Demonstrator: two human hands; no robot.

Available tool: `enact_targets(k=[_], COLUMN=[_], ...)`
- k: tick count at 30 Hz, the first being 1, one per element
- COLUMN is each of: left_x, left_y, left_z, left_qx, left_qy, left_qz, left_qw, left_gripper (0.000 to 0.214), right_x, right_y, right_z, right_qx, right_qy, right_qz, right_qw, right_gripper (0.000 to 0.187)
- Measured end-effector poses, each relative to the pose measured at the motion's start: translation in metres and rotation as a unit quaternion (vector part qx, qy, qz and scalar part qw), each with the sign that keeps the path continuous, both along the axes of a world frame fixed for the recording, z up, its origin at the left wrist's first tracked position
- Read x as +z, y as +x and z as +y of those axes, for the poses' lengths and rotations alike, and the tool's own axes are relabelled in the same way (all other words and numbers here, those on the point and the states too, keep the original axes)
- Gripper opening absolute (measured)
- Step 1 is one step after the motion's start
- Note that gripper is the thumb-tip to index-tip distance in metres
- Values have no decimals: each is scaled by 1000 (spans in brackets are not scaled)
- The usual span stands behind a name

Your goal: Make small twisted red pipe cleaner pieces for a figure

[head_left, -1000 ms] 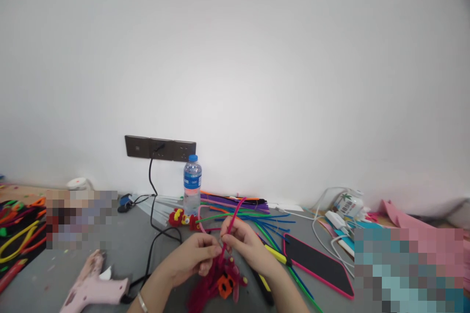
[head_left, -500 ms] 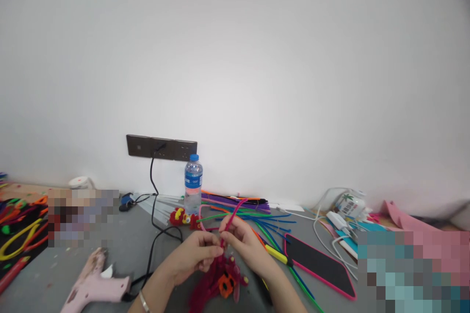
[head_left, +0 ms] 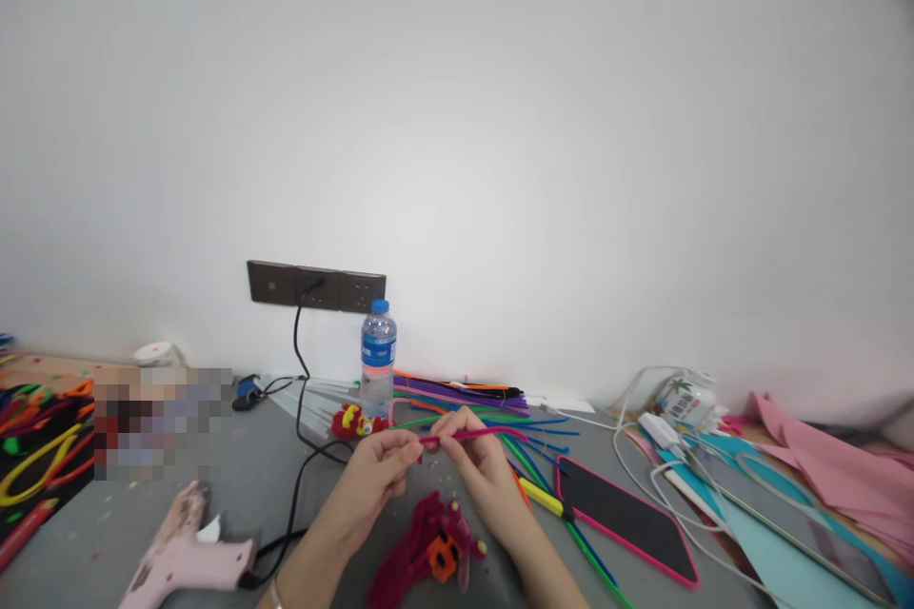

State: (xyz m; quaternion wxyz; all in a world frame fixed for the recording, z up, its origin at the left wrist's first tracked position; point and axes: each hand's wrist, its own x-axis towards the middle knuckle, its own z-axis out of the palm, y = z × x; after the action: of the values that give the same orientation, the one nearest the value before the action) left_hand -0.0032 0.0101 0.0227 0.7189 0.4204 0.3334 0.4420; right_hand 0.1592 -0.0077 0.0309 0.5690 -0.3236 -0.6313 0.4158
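Note:
Between my two hands stretches a magenta pipe cleaner (head_left: 492, 434), level above the table. My left hand (head_left: 382, 474) pinches it near its left end, where a short bit hangs down. With thumb and fingers my right hand (head_left: 475, 461) grips it just beside, and the longer end sticks out to the right. Below my hands lies a dark magenta fuzzy craft figure (head_left: 407, 552) with an orange, black-spotted flower-like piece (head_left: 444, 557) and small yellow tips. Neither hand touches it. A red and yellow fuzzy piece (head_left: 349, 421) rests behind my left hand.
A pink glue gun (head_left: 189, 561) lies at left, its black cord running to wall sockets (head_left: 316, 286). Behind are a water bottle (head_left: 378, 357) and pipe cleaner bundles (head_left: 492, 404). A yellow-handled tool (head_left: 541, 497), a pink-edged black tablet (head_left: 628, 519) and white cables (head_left: 628, 466) are at right.
The pipe cleaner has swung from nearly upright to level, its free end now pointing right. My hands have lifted slightly away from the magenta figure, which stays on the table.

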Motion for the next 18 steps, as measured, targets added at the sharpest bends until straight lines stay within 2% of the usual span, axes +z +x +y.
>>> enact_targets(k=[4,12,18], left_x=[-1,-3,-2], left_y=[1,9,15], left_z=[0,-5,-12], left_qx=[27,65,103], left_qy=[-19,-106,-134], left_qz=[-42,-156,-208], left_qw=[999,980,963], left_gripper=[41,42,40], right_x=[-3,-6,-4], right_y=[-5,-9,-10], right_z=[-2,-3,-5], right_qx=[-29,-35,-42], right_qy=[21,56,67], right_qz=[-35,-73,-110], right_qw=[999,995,991], right_gripper=[15,12,13])
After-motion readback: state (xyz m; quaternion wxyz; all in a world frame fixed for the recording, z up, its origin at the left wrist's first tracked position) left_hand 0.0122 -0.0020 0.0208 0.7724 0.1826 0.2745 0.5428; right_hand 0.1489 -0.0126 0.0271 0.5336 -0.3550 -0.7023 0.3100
